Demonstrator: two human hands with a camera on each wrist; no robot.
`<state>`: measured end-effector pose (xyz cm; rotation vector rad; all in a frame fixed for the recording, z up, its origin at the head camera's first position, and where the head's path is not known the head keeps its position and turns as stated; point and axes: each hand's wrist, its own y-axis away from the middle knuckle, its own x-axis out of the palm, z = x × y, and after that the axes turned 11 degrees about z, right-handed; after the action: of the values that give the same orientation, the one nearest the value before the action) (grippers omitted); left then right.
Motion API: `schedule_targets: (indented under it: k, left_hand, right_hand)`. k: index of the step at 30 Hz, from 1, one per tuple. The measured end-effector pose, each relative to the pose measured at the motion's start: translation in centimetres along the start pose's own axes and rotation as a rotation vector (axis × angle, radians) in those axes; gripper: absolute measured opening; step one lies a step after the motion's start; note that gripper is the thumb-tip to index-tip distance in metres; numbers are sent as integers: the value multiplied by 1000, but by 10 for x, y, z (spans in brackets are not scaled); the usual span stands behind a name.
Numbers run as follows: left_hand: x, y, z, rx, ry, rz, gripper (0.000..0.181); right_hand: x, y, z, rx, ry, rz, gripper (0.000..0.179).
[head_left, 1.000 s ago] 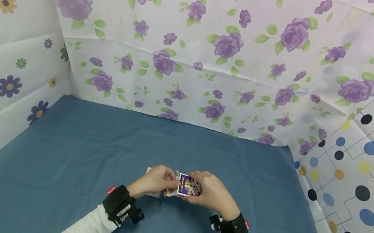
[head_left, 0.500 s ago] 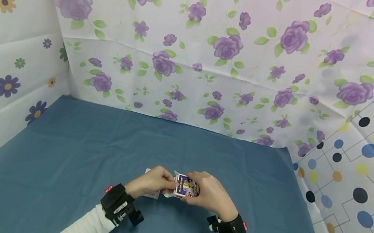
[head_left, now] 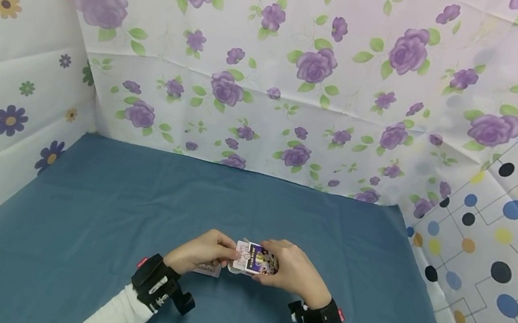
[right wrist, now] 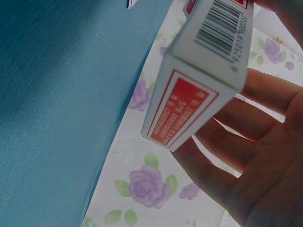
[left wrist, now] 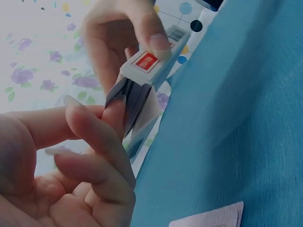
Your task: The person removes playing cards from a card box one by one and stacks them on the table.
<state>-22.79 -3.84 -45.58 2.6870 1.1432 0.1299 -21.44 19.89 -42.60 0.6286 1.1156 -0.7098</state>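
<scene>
We see the right hand [head_left: 294, 270], fingers clamped round a card box [head_left: 264, 263]. At its open end, the left hand's [head_left: 198, 252] fingers pinch a patterned card [head_left: 243, 250], jutting out. Below those left fingers, a flat stack or single card [head_left: 209, 270] lies on the worktop [head_left: 80, 247].

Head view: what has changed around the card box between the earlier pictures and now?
The left hand has moved left from the open end of the card box, pinching a playing card that now sticks partway out. It also covers more of the loose card on the blue cloth. The right hand still grips the box, in nearly the same place.
</scene>
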Motion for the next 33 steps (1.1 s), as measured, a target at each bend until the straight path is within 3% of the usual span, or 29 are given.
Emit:
schedule_targets:
  k: [5,11,19,22,28,33]
  left_hand:
    - [-6,8,0,16,-20,18,19]
    - [-14,22,-5,20,102,87,31]
    - [-32,37,-1,63,114,5,41]
    - [-39,42,0,68,110,-64,43]
    - [-53,43,2,23,60,-297,39]
    - [-65,39,9,3,32,-385,32]
  right_hand:
    - [1,0,-2,-2,11,-9,61]
    - [4,-1,-5,-15,33,-35,61]
    - [6,-3,-8,-26,25,-41,63]
    - [6,-2,-9,-29,27,-43,62]
    - [7,-2,-9,-22,30,-37,62]
    - [7,1,-10,-4,7,-20,62]
